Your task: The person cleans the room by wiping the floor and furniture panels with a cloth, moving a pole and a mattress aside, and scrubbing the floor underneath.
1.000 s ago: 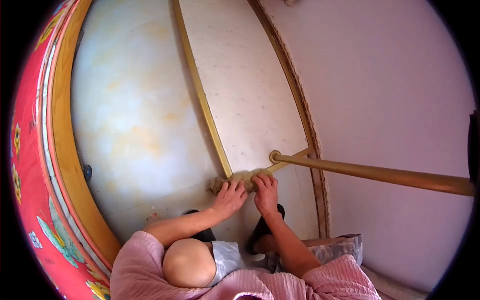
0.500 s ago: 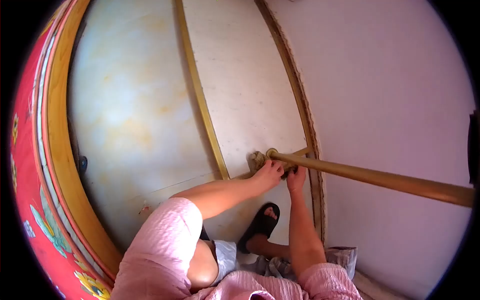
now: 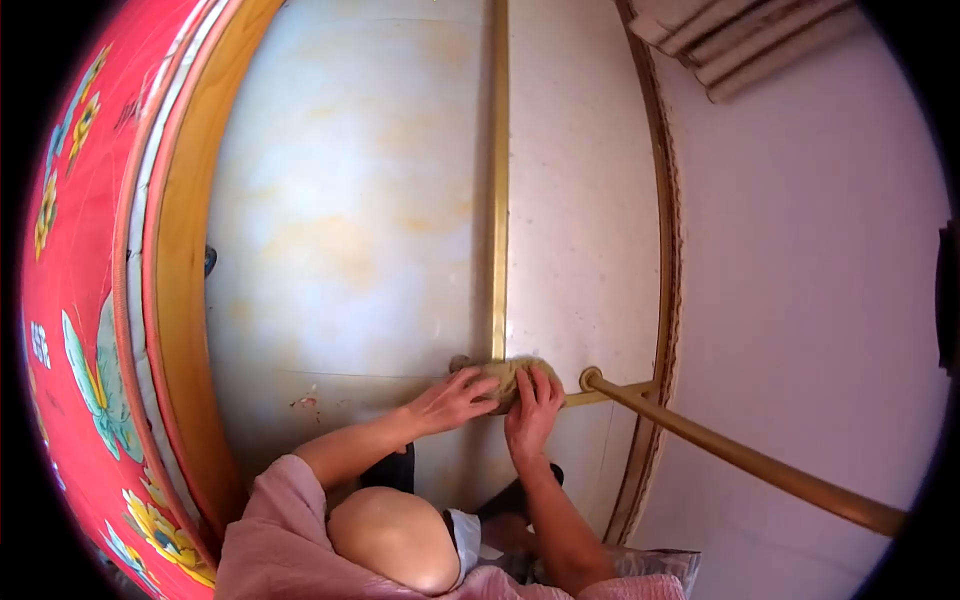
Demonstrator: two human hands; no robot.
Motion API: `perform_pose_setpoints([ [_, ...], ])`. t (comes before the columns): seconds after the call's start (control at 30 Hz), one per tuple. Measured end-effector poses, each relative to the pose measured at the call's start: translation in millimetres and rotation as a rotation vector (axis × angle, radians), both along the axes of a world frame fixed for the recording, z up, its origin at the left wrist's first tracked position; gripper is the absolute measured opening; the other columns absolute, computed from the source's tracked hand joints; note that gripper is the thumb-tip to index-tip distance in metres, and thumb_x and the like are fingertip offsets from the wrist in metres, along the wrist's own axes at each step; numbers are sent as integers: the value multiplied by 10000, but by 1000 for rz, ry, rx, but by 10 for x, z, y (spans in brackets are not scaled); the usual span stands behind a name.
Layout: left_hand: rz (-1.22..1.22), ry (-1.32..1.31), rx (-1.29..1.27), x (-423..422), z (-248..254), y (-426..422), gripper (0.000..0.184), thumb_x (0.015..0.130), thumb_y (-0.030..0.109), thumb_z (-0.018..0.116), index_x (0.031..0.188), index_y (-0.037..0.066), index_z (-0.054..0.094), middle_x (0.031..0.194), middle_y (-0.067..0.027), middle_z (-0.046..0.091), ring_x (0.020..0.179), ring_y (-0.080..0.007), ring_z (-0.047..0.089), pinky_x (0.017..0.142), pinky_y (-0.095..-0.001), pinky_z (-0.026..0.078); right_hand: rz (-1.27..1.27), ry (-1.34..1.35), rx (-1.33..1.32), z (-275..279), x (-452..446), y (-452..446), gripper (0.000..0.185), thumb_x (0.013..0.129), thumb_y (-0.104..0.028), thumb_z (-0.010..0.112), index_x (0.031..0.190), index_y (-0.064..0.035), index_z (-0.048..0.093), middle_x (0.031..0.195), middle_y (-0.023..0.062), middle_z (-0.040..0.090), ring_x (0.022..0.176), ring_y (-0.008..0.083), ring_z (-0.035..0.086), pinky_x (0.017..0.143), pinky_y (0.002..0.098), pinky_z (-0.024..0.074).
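A crumpled olive-brown cloth (image 3: 507, 376) lies over the corner where the long gold strip (image 3: 499, 230) meets the gold cross strip (image 3: 590, 398). My left hand (image 3: 455, 402) grips the cloth's left part with bent fingers. Close beside it, my right hand (image 3: 533, 415) presses curled fingers onto the cloth's right part. Some of the cloth is hidden under both hands. Just right of them, a gold pole (image 3: 740, 455) rises from a round base (image 3: 591, 379) on the cross strip.
To the left stands a wooden bed edge (image 3: 185, 280) with a red flowered cover (image 3: 75, 270). A pale wall (image 3: 800, 250) is on the right, with pleated fabric (image 3: 740, 40) at the top. My knee (image 3: 395, 540) is bent below the hands, near a dark slipper (image 3: 510, 498).
Both hands and the cloth have moved left along the cross strip, from beside the pole's base to the long strip's end. The camera view has also shifted.
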State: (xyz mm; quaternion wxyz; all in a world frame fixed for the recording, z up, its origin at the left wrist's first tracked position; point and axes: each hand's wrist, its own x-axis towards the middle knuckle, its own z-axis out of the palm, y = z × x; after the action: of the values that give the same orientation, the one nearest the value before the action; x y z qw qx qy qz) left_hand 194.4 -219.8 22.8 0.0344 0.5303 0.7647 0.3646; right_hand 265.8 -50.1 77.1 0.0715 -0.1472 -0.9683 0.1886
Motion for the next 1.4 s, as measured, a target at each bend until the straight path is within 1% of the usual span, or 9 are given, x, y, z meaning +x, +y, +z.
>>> perform_pose_setpoints([
  [0.27,397,-168,299,-1479,-202,481,325,784,-70,563,1060,53,683,1316,-219,493,1239,-388,487,1027,-415,448,378,38,74,-160,-2103,628,438,757,15,569,1173,-102,640,1270,114,576,1130,402,497,983,466,431],
  [0.4,716,-401,371,-2561,-18,707,358,847,-86,497,1134,62,654,1359,-254,461,1272,-406,451,1055,-402,405,329,121,138,72,-3085,665,457,805,30,546,1227,-129,619,1328,86,550,1090,356,521,926,419,492],
  [0.47,707,-559,335,-2771,74,735,376,827,-92,487,1117,92,639,1293,-199,520,1196,-384,502,992,-412,438,358,-45,-102,0,-3236,655,478,798,10,574,1256,-124,592,1347,93,535,1108,334,523,967,415,452],
  [0.73,614,-609,220,-2044,47,576,301,746,-68,547,993,99,586,1097,-143,552,1021,-377,546,842,-432,473,335,-141,201,4,-2558,506,515,759,8,593,1253,-136,572,1227,128,572,1072,385,515,935,438,429],
  [0.9,565,-515,280,-1061,-131,423,271,730,-55,551,963,83,571,1006,-147,552,944,-374,559,811,-447,471,341,-98,72,122,-1525,316,463,755,11,576,1196,-129,590,1174,118,578,1045,372,520,920,451,410],
  [1.03,407,-910,27,-455,151,162,234,732,-29,582,937,83,598,999,-129,569,944,-346,574,804,-418,483,302,-203,18,176,-752,176,481,735,54,556,1177,-134,591,1197,114,562,1039,398,482,910,449,421],
  [1.23,288,-840,9,369,-79,6,221,731,29,599,941,89,633,922,-148,604,837,-360,598,722,-445,485,181,-274,-75,296,-10,-108,469,695,92,530,1093,-135,630,1115,114,596,967,361,505,888,431,415],
  [1.3,136,-919,-242,446,5,-75,237,731,35,619,962,74,656,969,-146,629,904,-341,607,784,-420,491,160,-388,-95,372,90,-130,447,689,78,537,1070,-120,662,1090,121,609,949,337,557,857,439,458],
  [1.4,-80,-1105,-459,361,47,-220,244,735,62,628,970,75,694,947,-135,679,915,-269,631,806,-385,495,-192,-806,-731,525,127,-104,431,694,51,558,1079,-100,679,1058,118,634,913,294,627,742,414,524],
])
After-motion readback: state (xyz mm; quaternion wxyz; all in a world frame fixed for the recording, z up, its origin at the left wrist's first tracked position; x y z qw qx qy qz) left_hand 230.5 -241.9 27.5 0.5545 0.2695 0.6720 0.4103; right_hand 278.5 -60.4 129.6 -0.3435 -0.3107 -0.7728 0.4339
